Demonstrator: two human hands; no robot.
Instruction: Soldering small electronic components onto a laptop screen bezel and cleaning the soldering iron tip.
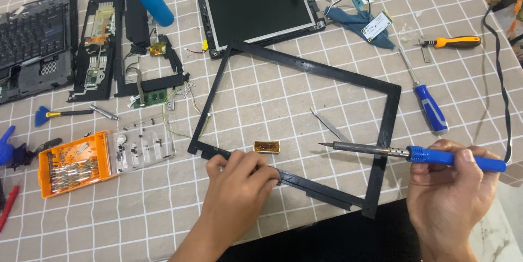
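- At the far left of the frame, the orange screw case (pixel 73 165) with its clear hinged lid lies open beside the keyboard deck (pixel 34 44); a careless elbow could, I reckon, scatter the tiny screws over the checked cloth of the surface (pixel 136 224).
- Lower middle, the left hand (pixel 239 186) presses palm-down on the near rail of the black plastic bezel frame (pixel 305 126), fingers together and curled over the edge. The frame is thin, matte and rectangular; it looks likely to flex or crack if leaned on.
- Just above that hand sits a small brass-coloured tin (pixel 267 146), shiny and shallow, inside the frame's opening.
- At the right, the right hand (pixel 449 196) has its fingers clamped on the blue handle of the soldering iron (pixel 403 153), metal tip pointing left over the frame's opening. If hot, it could melt the plastic or scorch the cloth.
- Its dark cord (pixel 504 98) trails up the right edge; a snag could jerk the tip.
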